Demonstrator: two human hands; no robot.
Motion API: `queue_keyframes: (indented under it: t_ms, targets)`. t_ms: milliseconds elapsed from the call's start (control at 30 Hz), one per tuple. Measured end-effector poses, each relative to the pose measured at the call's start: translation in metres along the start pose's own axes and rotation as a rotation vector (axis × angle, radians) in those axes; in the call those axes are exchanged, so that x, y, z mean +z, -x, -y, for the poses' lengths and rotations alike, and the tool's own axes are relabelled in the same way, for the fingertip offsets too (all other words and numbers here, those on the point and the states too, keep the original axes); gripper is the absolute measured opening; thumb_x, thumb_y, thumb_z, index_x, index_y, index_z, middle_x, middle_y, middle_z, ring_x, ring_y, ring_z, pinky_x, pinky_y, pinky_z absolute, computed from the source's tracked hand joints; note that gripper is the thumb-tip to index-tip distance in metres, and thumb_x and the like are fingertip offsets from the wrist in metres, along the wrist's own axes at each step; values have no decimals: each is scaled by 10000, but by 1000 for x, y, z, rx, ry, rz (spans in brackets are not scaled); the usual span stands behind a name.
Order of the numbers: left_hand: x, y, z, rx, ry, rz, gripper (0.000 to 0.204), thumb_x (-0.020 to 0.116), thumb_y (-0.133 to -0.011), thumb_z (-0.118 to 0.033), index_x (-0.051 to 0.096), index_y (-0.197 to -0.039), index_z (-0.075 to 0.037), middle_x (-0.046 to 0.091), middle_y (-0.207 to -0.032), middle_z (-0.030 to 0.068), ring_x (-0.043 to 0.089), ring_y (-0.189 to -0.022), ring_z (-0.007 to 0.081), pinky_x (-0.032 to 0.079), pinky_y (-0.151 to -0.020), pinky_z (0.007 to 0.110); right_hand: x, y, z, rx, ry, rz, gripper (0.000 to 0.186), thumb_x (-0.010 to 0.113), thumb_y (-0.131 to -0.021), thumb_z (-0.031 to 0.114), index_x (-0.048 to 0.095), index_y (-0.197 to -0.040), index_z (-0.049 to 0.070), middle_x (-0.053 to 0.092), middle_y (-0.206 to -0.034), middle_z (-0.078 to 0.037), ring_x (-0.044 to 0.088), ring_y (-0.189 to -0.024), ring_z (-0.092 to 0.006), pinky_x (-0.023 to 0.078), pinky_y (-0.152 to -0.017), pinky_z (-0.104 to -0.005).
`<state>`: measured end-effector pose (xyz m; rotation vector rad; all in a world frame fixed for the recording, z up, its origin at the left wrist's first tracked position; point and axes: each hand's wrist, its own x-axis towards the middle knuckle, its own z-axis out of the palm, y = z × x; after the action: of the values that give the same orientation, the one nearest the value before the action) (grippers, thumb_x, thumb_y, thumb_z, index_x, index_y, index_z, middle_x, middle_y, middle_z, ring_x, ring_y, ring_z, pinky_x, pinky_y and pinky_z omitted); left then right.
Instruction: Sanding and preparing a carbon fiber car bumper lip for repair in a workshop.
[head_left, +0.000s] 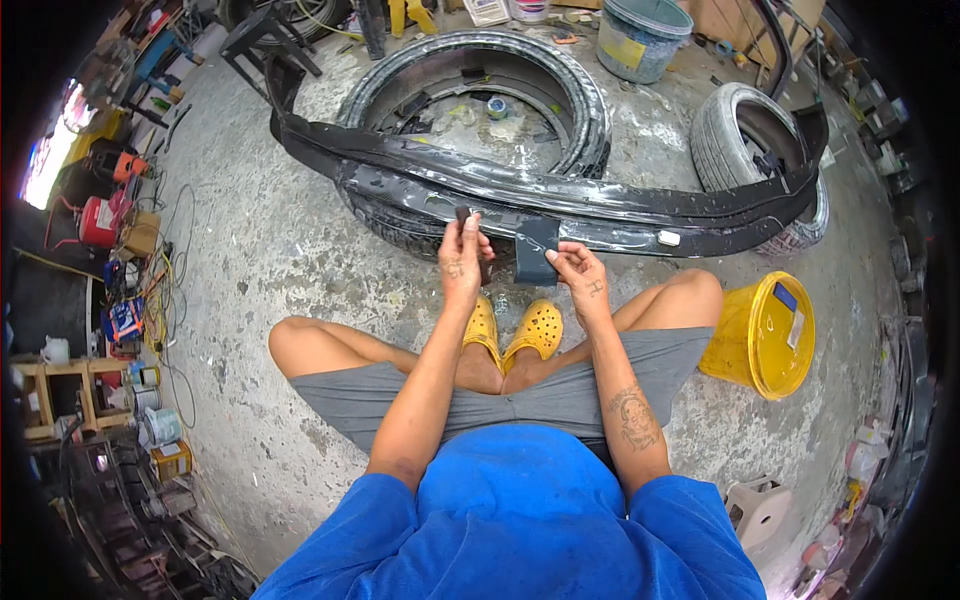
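My left hand [458, 265], below the middle of a long black curved car panel [640, 205], holds a narrow dark brown block [463, 215] upright between thumb and fingers. Beside it, my right hand [585, 275] pinches the right edge of a dark grey rectangular sheet [535, 255], which looks like sandpaper. The panel is streaked with pale wet-looking marks and rests across a large tire [585, 115] and another tire [715, 135] at the right. A small white rounded object [670, 238] lies on the panel to the right of my hands.
A yellow bucket [745, 345] stands by my right knee, a grey bucket [640, 40] at the back, and a black stool [250, 40] at back left. Cables, tools and cans line the left side. My yellow clogs [535, 330] sit on the concrete floor [230, 330].
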<state>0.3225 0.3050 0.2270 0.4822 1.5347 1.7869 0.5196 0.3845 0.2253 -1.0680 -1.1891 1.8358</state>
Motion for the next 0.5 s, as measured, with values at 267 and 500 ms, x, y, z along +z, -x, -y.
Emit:
queue_keyframes:
  t_ms: [267, 500]
  targets:
    - [2, 30, 0, -81, 277, 188, 268, 620, -1109, -267, 660, -1247, -41, 718, -1047, 37, 671, -905, 113, 560, -826, 293, 25, 1, 13, -35, 5, 57, 293, 809, -990, 189, 641, -1197, 68, 707, -922, 53, 573, -756, -4, 412, -635, -192]
    - [-15, 46, -18, -244, 715, 179, 455, 551, -1133, -245, 471, -1549, -80, 719, -1113, 112, 663, -862, 152, 549, -702, 278, 27, 18, 18, -2, -104, 134, 261, 767, -1022, 149, 596, -1209, 84, 727, -962, 36, 623, -778, -17, 436, -619, -189]
